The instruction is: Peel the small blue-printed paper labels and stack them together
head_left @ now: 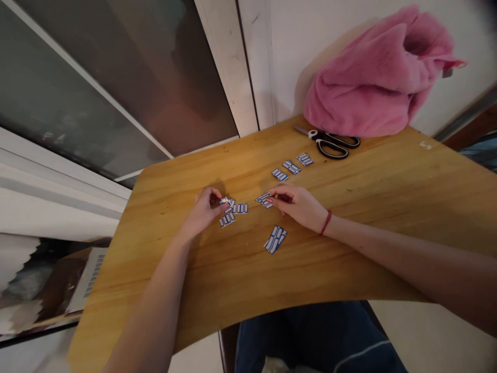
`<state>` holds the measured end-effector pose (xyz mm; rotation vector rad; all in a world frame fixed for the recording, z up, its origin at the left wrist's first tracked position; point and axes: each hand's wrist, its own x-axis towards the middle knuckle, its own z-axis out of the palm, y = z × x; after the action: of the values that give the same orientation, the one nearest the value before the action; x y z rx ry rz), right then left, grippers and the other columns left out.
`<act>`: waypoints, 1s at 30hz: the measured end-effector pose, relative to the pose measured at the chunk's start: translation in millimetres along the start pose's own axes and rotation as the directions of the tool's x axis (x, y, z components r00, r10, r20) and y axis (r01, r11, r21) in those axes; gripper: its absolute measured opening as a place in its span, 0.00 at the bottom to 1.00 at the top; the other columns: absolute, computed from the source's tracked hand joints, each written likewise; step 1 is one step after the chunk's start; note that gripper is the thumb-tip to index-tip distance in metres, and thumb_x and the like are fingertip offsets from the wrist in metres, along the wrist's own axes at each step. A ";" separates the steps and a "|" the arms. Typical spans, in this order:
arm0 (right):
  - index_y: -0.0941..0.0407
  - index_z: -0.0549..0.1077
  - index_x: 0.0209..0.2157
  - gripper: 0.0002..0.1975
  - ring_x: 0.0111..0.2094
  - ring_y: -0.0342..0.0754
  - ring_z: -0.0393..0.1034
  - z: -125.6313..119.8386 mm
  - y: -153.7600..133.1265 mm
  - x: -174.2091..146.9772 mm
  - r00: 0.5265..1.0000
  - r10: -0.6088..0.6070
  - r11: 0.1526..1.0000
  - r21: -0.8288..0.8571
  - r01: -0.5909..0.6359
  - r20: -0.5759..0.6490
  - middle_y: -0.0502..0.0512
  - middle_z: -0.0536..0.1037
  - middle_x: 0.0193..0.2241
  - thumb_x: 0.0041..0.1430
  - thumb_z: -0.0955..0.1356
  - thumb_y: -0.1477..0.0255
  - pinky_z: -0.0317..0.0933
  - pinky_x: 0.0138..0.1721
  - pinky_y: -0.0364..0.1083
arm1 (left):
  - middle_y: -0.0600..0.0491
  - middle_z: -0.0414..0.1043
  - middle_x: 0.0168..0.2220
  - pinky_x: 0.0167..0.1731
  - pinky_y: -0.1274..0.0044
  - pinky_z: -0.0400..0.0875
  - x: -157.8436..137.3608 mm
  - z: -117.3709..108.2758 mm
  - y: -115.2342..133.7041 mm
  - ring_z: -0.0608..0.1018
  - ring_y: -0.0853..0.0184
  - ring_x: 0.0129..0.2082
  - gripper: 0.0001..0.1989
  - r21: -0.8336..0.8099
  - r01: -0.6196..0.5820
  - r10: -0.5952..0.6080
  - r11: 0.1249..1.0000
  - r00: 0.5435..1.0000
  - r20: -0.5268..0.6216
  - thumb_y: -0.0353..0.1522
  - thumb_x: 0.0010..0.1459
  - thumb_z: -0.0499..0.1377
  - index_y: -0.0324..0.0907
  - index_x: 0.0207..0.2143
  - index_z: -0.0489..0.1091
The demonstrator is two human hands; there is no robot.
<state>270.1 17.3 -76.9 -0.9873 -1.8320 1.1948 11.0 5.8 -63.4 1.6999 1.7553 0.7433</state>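
My left hand (204,211) is at the middle of the wooden table, thumb and forefinger closed on a small blue-and-white striped paper piece (225,201). Just beside those fingertips lie more such pieces, a flat one (240,208) and a tilted one (227,220), partly overlapping. My right hand (297,203), with a red cord at the wrist, pinches the edge of a small group of striped pieces (264,199). Nearer to me lies another small group of pieces (275,239). Print on the pieces is too small to read.
Three small sets of striped pieces (291,167) lie in a slanting row beyond my right hand. Black-handled scissors (334,145) rest near a pink plush bag (373,83) against the wall. The wooden table (217,285) borders a sliding glass door (128,67).
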 end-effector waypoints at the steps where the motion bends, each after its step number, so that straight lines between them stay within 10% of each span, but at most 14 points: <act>1: 0.60 0.73 0.33 0.10 0.20 0.37 0.57 0.0 0.1 0.1 1.000 0.001 1.000 -0.006 -0.001 -0.004 0.50 0.67 0.29 0.57 0.65 0.67 0.54 0.22 0.41 | 0.57 0.62 0.27 0.30 0.77 0.61 -0.2 -0.5 1.3 0.67 0.69 0.28 0.12 -0.036 0.006 -0.006 0.999 1.000 -0.005 0.34 0.47 0.62 0.42 0.30 0.60; 6: 0.58 0.74 0.39 0.11 0.21 0.38 0.56 -1.7 -3.7 -0.9 0.993 -0.090 0.992 -0.091 0.083 -0.071 0.49 0.71 0.26 0.55 0.68 0.69 0.53 0.23 0.40 | 0.58 0.62 0.27 0.29 0.79 0.60 -8.2 3.2 22.7 0.67 0.72 0.27 0.13 -0.245 -0.119 0.082 0.962 0.985 -0.155 0.33 0.46 0.63 0.42 0.31 0.61; 11: 0.59 0.74 0.31 0.04 0.21 0.37 0.55 -6.2 -11.0 -3.2 0.973 -0.206 0.967 -0.174 0.187 -0.100 0.48 0.71 0.23 0.53 0.69 0.72 0.51 0.23 0.40 | 0.58 0.64 0.24 0.25 0.81 0.59 -26.7 33.8 50.9 0.65 0.74 0.24 0.05 -0.214 -0.178 0.175 0.960 0.984 -0.035 0.32 0.51 0.61 0.42 0.30 0.68; 20: 0.59 0.74 0.32 0.07 0.21 0.37 0.56 -13.1 -5.1 4.4 0.979 -0.159 0.985 -0.093 0.148 -0.124 0.49 0.71 0.23 0.53 0.69 0.70 0.51 0.22 0.40 | 0.57 0.68 0.25 0.16 0.83 0.64 -34.1 60.5 50.3 0.69 0.74 0.19 0.09 -0.513 0.019 0.029 0.858 0.996 0.087 0.35 0.51 0.61 0.41 0.31 0.64; 30: 0.58 0.72 0.42 0.14 0.23 0.38 0.61 -8.3 -5.5 -1.6 0.987 -0.113 0.981 -0.148 0.129 0.112 0.50 0.74 0.28 0.53 0.69 0.71 0.56 0.25 0.39 | 0.58 0.67 0.22 0.19 0.83 0.66 -37.0 65.6 48.0 0.69 0.76 0.16 0.09 -0.505 -0.008 0.075 0.863 0.991 0.114 0.33 0.60 0.52 0.40 0.40 0.68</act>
<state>276.9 17.6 -69.4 -0.8979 -2.0610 1.0599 92.5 -29.8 -71.6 1.3901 1.2880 0.9865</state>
